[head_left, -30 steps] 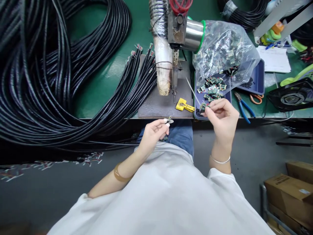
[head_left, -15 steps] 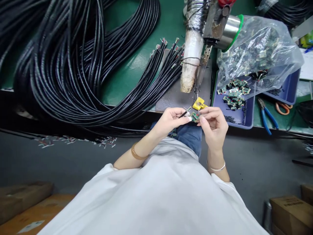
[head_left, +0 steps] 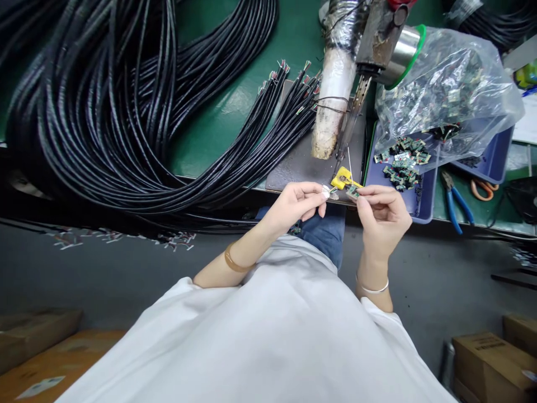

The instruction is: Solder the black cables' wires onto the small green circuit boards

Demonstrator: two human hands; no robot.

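Pinches fine wire ends [head_left: 333,191] between thumb and fingers of the left hand [head_left: 300,202], just right of the middle of the frame. Grips a small green circuit board [head_left: 352,192] by its right end in the fingertips of the right hand [head_left: 382,211], a little farther right at about the same height. Holds the two near each other, with a narrow gap between. Wears a tan band [head_left: 235,264] on the left forearm and a silver bangle [head_left: 375,291] on the right wrist.

Has, just above the wire ends and board in the frame, a yellow plastic tool [head_left: 340,178] below the downward tip of a soldering iron [head_left: 351,126]. Has, at right, a purple-blue tray [head_left: 428,202] with a heap of similar boards [head_left: 405,168], partly covered by a clear plastic bag [head_left: 444,78], and blue-handled pliers [head_left: 452,210] beside it. Has, across the upper left, thick loops of black cables [head_left: 146,168].
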